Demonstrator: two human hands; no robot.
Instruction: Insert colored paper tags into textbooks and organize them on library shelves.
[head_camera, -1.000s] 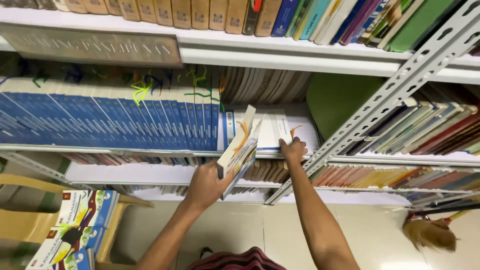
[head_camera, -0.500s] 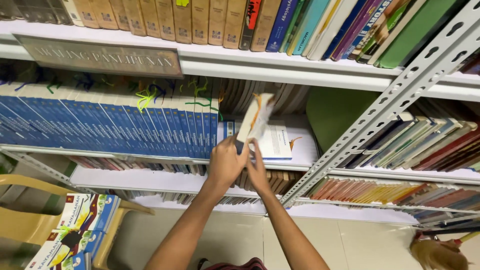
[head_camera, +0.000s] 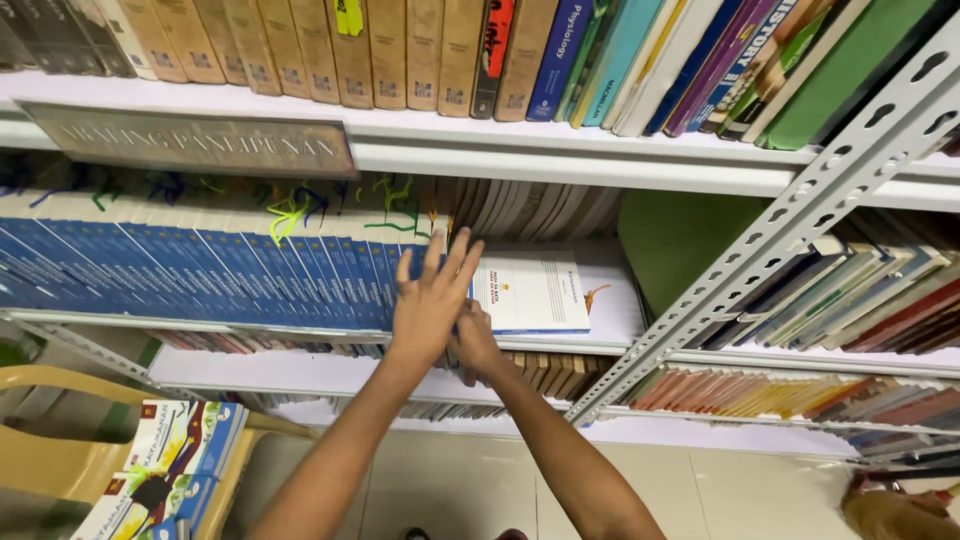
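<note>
My left hand (head_camera: 432, 298) is flat with fingers spread, pressing against the right end of a long row of blue-spined books (head_camera: 200, 270) on the middle shelf. My right hand (head_camera: 478, 345) is just below and behind it at the shelf's front edge, fingers curled; the left hand hides what it touches. A white booklet (head_camera: 530, 293) lies on the shelf just right of both hands. The thin book carried earlier is not clearly visible; it seems tucked in at the row's end.
Tan and coloured books (head_camera: 400, 50) fill the top shelf above a grey sign plate (head_camera: 190, 140). A perforated metal brace (head_camera: 770, 240) slants across the right. More books (head_camera: 860, 300) lean at right. A yellow chair (head_camera: 40, 450) holds stacked booklets (head_camera: 170, 470) lower left.
Both hands lifted a thin white book from below the shelf edge up to the end of the blue row. The left hand now spreads flat against the row, and the book is out of sight.
</note>
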